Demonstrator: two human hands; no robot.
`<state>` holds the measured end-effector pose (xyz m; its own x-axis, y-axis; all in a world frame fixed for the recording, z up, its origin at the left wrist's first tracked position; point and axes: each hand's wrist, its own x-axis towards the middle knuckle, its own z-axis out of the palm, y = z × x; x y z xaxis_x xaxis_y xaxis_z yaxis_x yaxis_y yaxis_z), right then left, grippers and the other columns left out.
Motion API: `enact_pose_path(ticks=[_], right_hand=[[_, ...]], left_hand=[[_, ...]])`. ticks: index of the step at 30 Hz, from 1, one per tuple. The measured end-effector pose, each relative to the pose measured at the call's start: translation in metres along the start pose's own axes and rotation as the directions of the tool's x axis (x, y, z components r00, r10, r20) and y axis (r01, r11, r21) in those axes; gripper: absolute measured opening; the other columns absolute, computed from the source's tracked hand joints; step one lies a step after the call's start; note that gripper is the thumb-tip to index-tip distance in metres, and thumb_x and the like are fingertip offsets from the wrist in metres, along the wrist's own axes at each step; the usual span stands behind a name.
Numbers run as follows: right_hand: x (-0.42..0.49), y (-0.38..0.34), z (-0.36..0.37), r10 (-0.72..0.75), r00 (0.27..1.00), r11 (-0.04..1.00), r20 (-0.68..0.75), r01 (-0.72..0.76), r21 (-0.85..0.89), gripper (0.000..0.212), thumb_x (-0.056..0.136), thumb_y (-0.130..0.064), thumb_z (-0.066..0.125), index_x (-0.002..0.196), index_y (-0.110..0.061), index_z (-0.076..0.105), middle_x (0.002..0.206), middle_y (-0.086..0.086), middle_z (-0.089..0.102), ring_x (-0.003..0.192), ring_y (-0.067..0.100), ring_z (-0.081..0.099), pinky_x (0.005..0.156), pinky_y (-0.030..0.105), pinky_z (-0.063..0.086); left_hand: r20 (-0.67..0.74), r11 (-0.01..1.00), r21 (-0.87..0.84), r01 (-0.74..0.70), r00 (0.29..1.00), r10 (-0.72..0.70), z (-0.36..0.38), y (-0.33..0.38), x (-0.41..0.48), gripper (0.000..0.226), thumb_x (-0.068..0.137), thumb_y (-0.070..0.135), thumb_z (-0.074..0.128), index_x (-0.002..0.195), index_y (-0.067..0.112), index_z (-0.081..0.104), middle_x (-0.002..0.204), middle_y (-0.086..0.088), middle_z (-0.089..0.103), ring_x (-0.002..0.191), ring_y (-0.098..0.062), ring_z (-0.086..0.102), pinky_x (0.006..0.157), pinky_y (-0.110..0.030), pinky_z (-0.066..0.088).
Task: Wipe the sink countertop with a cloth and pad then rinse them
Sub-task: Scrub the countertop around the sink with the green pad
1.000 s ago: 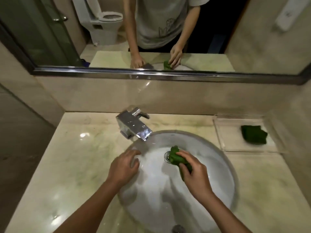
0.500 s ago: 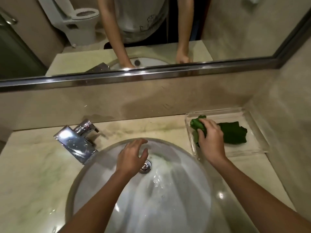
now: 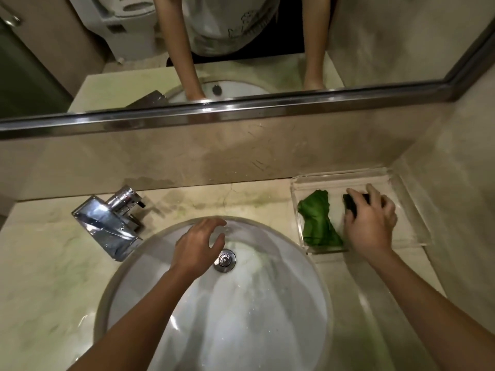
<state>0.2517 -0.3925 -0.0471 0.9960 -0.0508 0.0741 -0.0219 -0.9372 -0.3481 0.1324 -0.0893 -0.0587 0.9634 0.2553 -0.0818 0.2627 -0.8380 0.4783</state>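
Note:
A crumpled green cloth (image 3: 318,220) lies in the left half of a clear tray (image 3: 412,210) on the countertop's right side. My right hand (image 3: 371,220) is inside the tray, fingers curled over a dark green pad (image 3: 350,204) that mostly hides under the palm. My left hand (image 3: 199,246) hovers with fingers spread over the white sink basin (image 3: 241,317), just left of the chrome drain (image 3: 225,259), holding nothing. The marble countertop (image 3: 48,277) surrounds the basin.
A chrome faucet (image 3: 107,223) stands at the back left of the basin, its spout reaching over the rim. The mirror (image 3: 241,49) with its metal frame runs along the back wall. A tiled side wall (image 3: 460,210) closes in right of the tray.
My right hand carried the green cloth from the basin to the tray, left it there, and moved right onto the dark pad. My left hand stayed over the basin.

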Motion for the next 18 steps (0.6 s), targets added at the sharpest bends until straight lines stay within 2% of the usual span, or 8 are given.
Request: enact_pose_path(ticks=[2,4,9,14,18], right_hand=[[0.009,0.011,-0.005,0.082,0.983,0.995,0.164,-0.073,-0.061,0.050,0.089,-0.019,0.058,0.137,-0.024,0.043,0.150,0.011,0.025,0.127,0.044,0.024,0.102,0.054,0.026],[0.013,0.015,-0.005,0.110,0.964,0.994,0.241,-0.101,-0.047,0.052,0.091,-0.022,0.056,0.140,-0.026,0.038,0.147,0.012,0.028,0.121,0.044,0.030,0.096,0.052,0.034],[0.002,0.008,-0.007,0.065,0.989,0.992,0.135,-0.078,0.096,0.043,0.085,-0.006,0.060,0.124,-0.019,0.053,0.127,0.017,0.047,0.107,0.042,0.042,0.083,0.042,0.042],[-0.017,-0.015,-0.032,0.024,0.999,0.945,-0.044,-0.008,0.326,0.041,0.080,-0.003,0.062,0.118,-0.018,0.058,0.116,0.016,0.052,0.105,0.036,0.050,0.086,0.037,0.041],[-0.051,-0.055,-0.053,-0.094,0.994,0.891,-0.054,0.108,0.442,0.043,0.079,-0.003,0.064,0.119,-0.018,0.059,0.115,0.012,0.054,0.104,0.029,0.050,0.087,0.031,0.038]], left_hand=[[0.007,1.000,0.000,0.006,1.000,-0.006,0.000,0.001,-0.001,0.025,0.090,0.029,0.056,0.115,0.032,0.059,0.120,0.018,0.058,0.106,-0.006,0.057,0.076,-0.024,0.042],[0.013,1.000,-0.006,0.013,1.000,-0.013,0.000,0.001,-0.004,0.025,0.091,0.029,0.055,0.115,0.032,0.059,0.119,0.018,0.057,0.105,-0.005,0.058,0.074,-0.023,0.041],[0.013,1.000,-0.019,0.007,1.000,-0.007,-0.003,-0.002,-0.018,0.026,0.090,0.027,0.056,0.115,0.031,0.059,0.118,0.017,0.058,0.101,-0.005,0.059,0.072,-0.024,0.042],[0.005,1.000,0.005,0.030,1.000,-0.030,-0.018,-0.012,-0.044,0.026,0.091,0.028,0.054,0.116,0.033,0.057,0.119,0.020,0.057,0.099,-0.003,0.059,0.072,-0.023,0.042],[-0.025,1.000,-0.002,0.027,0.999,-0.027,-0.034,-0.024,-0.071,0.026,0.089,0.032,0.051,0.114,0.032,0.058,0.115,0.019,0.058,0.096,-0.004,0.059,0.071,-0.023,0.040]])
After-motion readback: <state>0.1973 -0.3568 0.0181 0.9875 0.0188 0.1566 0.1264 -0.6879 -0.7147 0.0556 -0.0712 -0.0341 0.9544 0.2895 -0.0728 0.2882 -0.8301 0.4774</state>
